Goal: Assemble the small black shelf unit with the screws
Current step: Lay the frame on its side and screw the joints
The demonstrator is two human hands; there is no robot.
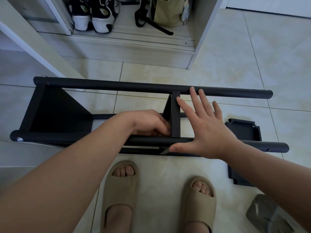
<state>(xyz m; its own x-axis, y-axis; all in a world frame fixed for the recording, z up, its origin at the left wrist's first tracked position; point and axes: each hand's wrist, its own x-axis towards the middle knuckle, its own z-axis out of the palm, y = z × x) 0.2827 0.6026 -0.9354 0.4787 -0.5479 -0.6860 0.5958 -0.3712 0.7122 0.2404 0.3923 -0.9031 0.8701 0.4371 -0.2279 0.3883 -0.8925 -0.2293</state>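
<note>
L hand (149, 123) curls round the mid panel (175, 115) where it meets the near pole (50, 137); R hand (207, 126) spread flat, fingertips on panel + far pole (134, 86), thumb on near pole. Shelf unit (55, 113) lies on its side on tile floor (218, 64). Risk: poles round, tile looks slick, so frame may roll or panel twist off its hole if pressure is uneven. Room: pole ends at right free, loose panel (244, 132) just beside them; slippers (121, 190) near the near pole; cabinet (134, 52) apart behind.

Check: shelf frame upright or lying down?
Lying down: the shelf frame has its poles flat along the floor; middle panel stands on edge.
</note>
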